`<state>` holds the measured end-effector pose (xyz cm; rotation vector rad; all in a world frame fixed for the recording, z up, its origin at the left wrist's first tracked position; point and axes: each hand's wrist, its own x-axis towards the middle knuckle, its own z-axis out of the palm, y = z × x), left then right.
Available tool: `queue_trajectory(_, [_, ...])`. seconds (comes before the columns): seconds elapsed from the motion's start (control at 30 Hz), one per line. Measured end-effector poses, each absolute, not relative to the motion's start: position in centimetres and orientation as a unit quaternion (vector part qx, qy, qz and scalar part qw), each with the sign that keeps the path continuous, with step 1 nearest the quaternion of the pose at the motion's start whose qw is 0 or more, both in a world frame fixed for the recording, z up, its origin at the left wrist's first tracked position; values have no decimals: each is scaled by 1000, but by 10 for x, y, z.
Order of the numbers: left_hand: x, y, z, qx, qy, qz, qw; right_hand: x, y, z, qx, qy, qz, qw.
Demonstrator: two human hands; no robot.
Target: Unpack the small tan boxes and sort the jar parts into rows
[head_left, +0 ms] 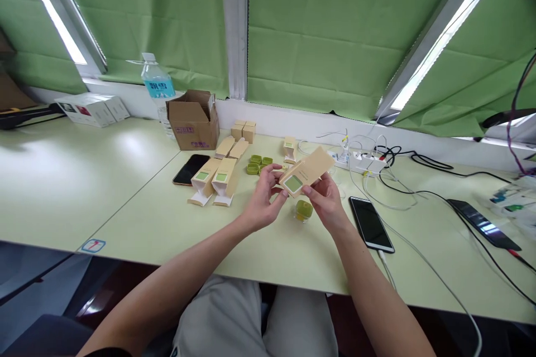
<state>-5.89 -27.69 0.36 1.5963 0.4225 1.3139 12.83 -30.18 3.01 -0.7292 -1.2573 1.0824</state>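
A small tan carton (307, 170) with a square window showing green is held up over the table between both hands. My left hand (267, 196) grips its left end with thumb and fingers. On the right side, my right hand (327, 201) pinches the lower edge, thumb in front. Just below the carton stands a small clear jar with a green lid (304, 210). Several green-lidded pieces (256, 163) sit together behind my left hand. Two open tan cartons (225, 177) lie to the left with their flaps spread, and further ones lie behind them.
A brown cardboard box (193, 122) and a water bottle (157, 81) stand at the back left. One dark phone (191, 169) lies left; another phone (372, 224) is plugged in at right. Cables run from a power strip (364, 163). Small closed boxes (243, 131) stand near the wall.
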Motion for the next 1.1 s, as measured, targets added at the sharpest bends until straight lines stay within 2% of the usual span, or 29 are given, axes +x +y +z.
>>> queue_trajectory(0.57, [-60,-275,4,658,164,528,511,129,-298,27,-320,-550,468,613])
queue_trajectory(0.87, [-60,-276,12,624,208,520,545,124,-303,32,-333,-560,468,597])
queue_trajectory(1.1, [-63,-278,9,629,227,494,556,122,-303,34,-341,-498,475,641])
